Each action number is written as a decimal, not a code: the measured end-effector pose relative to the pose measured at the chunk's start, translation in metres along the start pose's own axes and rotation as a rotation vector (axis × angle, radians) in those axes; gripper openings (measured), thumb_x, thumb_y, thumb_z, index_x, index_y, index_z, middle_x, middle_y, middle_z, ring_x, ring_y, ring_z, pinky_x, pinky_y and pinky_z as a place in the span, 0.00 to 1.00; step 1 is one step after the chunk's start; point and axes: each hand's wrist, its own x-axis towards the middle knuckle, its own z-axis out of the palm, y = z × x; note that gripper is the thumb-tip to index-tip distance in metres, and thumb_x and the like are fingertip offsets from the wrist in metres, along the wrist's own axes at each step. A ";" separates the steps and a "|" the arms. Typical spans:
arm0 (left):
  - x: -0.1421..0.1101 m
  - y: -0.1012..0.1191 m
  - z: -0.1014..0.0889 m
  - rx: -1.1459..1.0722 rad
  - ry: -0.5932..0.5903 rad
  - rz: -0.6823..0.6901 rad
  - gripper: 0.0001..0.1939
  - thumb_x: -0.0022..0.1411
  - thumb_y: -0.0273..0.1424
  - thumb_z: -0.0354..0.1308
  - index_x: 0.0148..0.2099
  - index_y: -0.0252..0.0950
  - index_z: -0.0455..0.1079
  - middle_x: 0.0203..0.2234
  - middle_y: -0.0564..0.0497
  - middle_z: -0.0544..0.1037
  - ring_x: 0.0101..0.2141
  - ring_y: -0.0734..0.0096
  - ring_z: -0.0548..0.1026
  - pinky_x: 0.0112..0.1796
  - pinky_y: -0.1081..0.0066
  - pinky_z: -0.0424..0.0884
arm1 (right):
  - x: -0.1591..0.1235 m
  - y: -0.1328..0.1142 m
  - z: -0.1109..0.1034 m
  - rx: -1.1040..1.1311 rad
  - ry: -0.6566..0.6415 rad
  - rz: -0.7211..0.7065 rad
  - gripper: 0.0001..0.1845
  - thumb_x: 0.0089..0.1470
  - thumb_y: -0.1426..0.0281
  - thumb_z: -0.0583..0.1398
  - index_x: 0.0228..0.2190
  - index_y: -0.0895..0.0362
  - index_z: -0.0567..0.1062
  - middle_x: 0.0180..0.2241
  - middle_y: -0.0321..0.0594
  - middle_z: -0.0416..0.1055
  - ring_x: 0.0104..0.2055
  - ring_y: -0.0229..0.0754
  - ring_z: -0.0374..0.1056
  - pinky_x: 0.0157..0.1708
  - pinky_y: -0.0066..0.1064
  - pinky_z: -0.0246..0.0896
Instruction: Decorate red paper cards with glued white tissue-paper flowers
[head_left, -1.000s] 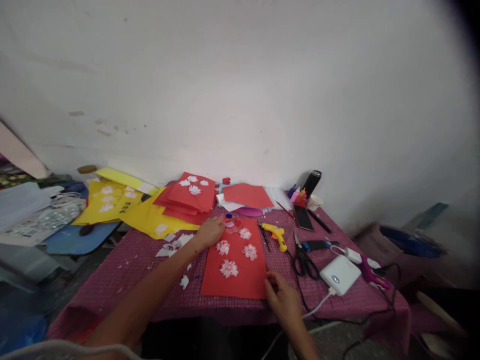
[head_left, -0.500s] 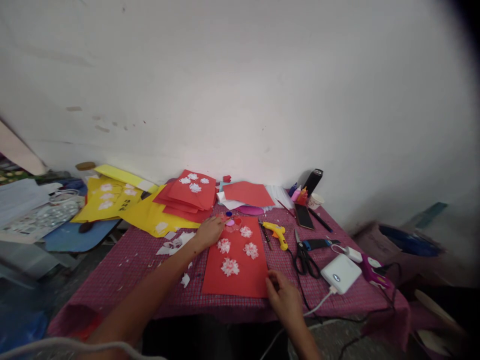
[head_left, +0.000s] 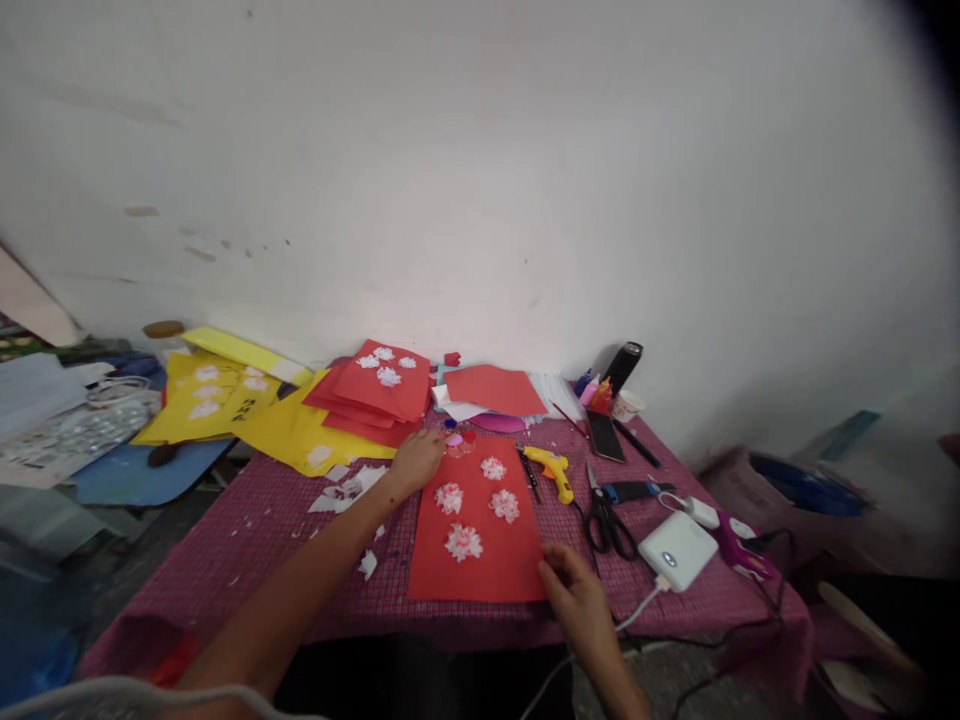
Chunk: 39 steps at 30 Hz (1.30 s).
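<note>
A red sheet (head_left: pixel 480 580) with four flowers (head_left: pixel 463 542) lies on the worktop (head_left: pixel 277 545). At its far left corner, the left hand (head_left: pixel 418 462) is beside a paint palette (head_left: pixel 463 452), opening and hold unclear; the loosely curled right hand (head_left: pixel 576 590) meets the sheet's near right edge, grip unclear. Right of it lie a glue gun (head_left: pixel 555 473) and scissors (head_left: pixel 598 498); left, paper scraps (head_left: pixel 349 490).

Black bottle (head_left: pixel 623 368) near dark phone (head_left: pixel 605 438)

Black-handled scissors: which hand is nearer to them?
The right. The right hand is just left of the scissors and closer to the camera; the left hand is farther off, across the red sheet, by its upper left corner.
</note>
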 end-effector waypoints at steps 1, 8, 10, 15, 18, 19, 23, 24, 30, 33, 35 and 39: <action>0.000 0.000 0.000 0.004 0.011 -0.017 0.17 0.71 0.28 0.43 0.51 0.32 0.72 0.43 0.39 0.75 0.45 0.56 0.71 0.47 0.61 0.66 | -0.003 -0.001 -0.003 0.036 -0.009 0.009 0.20 0.55 0.56 0.60 0.40 0.59 0.78 0.36 0.47 0.80 0.38 0.50 0.76 0.39 0.36 0.70; 0.002 -0.002 0.001 -0.007 0.040 -0.042 0.17 0.71 0.29 0.44 0.50 0.34 0.73 0.42 0.41 0.75 0.44 0.56 0.72 0.46 0.62 0.66 | -0.023 0.001 -0.015 0.139 -0.051 0.062 0.21 0.51 0.56 0.64 0.41 0.58 0.78 0.36 0.46 0.79 0.39 0.51 0.75 0.40 0.37 0.70; 0.002 -0.002 0.001 -0.011 0.038 -0.045 0.17 0.71 0.29 0.44 0.49 0.34 0.74 0.42 0.41 0.75 0.44 0.56 0.72 0.47 0.62 0.66 | -0.024 0.002 -0.014 0.186 -0.064 0.098 0.21 0.49 0.57 0.66 0.41 0.58 0.78 0.33 0.44 0.78 0.35 0.49 0.74 0.36 0.36 0.69; 0.001 -0.004 0.001 -0.013 0.045 -0.055 0.16 0.70 0.29 0.44 0.48 0.34 0.74 0.42 0.40 0.75 0.43 0.55 0.72 0.46 0.61 0.67 | -0.027 0.001 -0.010 0.266 -0.098 0.220 0.25 0.46 0.61 0.66 0.45 0.59 0.77 0.22 0.33 0.68 0.22 0.39 0.63 0.22 0.27 0.58; 0.000 -0.004 0.000 -0.015 0.051 -0.051 0.17 0.70 0.28 0.44 0.51 0.35 0.73 0.42 0.40 0.75 0.44 0.55 0.72 0.46 0.61 0.67 | -0.033 0.000 -0.011 0.285 -0.135 0.246 0.24 0.44 0.62 0.67 0.43 0.59 0.78 0.20 0.32 0.66 0.21 0.37 0.61 0.20 0.27 0.55; -0.001 -0.004 0.000 -0.016 0.052 -0.050 0.17 0.70 0.28 0.45 0.52 0.35 0.72 0.42 0.40 0.75 0.44 0.55 0.72 0.46 0.61 0.67 | -0.036 0.000 -0.012 0.288 -0.140 0.246 0.23 0.43 0.62 0.67 0.42 0.59 0.79 0.20 0.32 0.66 0.21 0.38 0.61 0.21 0.27 0.55; 0.000 -0.004 -0.001 -0.015 0.049 -0.048 0.17 0.69 0.28 0.46 0.52 0.34 0.73 0.41 0.40 0.76 0.44 0.56 0.72 0.47 0.62 0.67 | -0.044 0.000 -0.017 0.286 -0.152 0.284 0.23 0.41 0.61 0.67 0.41 0.58 0.80 0.18 0.31 0.63 0.18 0.35 0.57 0.17 0.25 0.50; 0.000 -0.004 -0.001 -0.014 0.048 -0.049 0.17 0.69 0.28 0.45 0.51 0.34 0.73 0.41 0.40 0.76 0.44 0.57 0.72 0.47 0.62 0.67 | -0.046 0.000 -0.019 0.282 -0.152 0.303 0.23 0.40 0.61 0.67 0.41 0.57 0.80 0.18 0.30 0.62 0.17 0.35 0.55 0.16 0.25 0.48; -0.004 -0.004 0.000 -0.029 0.042 -0.050 0.19 0.70 0.26 0.45 0.57 0.37 0.70 0.42 0.41 0.76 0.44 0.56 0.73 0.47 0.62 0.67 | -0.054 0.006 -0.029 0.282 -0.159 0.362 0.25 0.40 0.60 0.67 0.42 0.57 0.78 0.19 0.30 0.63 0.17 0.33 0.53 0.15 0.24 0.45; -0.009 -0.003 -0.004 -0.046 0.044 -0.050 0.20 0.70 0.26 0.45 0.60 0.38 0.68 0.42 0.41 0.76 0.45 0.56 0.73 0.48 0.60 0.66 | -0.055 0.010 -0.032 0.286 -0.117 0.352 0.25 0.40 0.60 0.67 0.41 0.58 0.78 0.20 0.30 0.64 0.17 0.33 0.54 0.16 0.24 0.46; -0.014 -0.001 -0.010 -0.077 0.063 -0.044 0.21 0.68 0.26 0.47 0.61 0.39 0.67 0.45 0.42 0.76 0.47 0.55 0.72 0.50 0.59 0.66 | -0.056 0.012 -0.033 0.305 -0.090 0.337 0.24 0.41 0.59 0.68 0.41 0.58 0.79 0.20 0.31 0.65 0.18 0.33 0.55 0.16 0.24 0.47; -0.040 0.008 -0.032 -0.278 0.186 -0.045 0.20 0.66 0.28 0.51 0.59 0.38 0.69 0.53 0.42 0.73 0.54 0.57 0.69 0.55 0.59 0.65 | -0.062 0.014 -0.032 0.401 0.009 0.350 0.25 0.43 0.57 0.69 0.41 0.58 0.78 0.22 0.32 0.67 0.19 0.34 0.58 0.17 0.25 0.50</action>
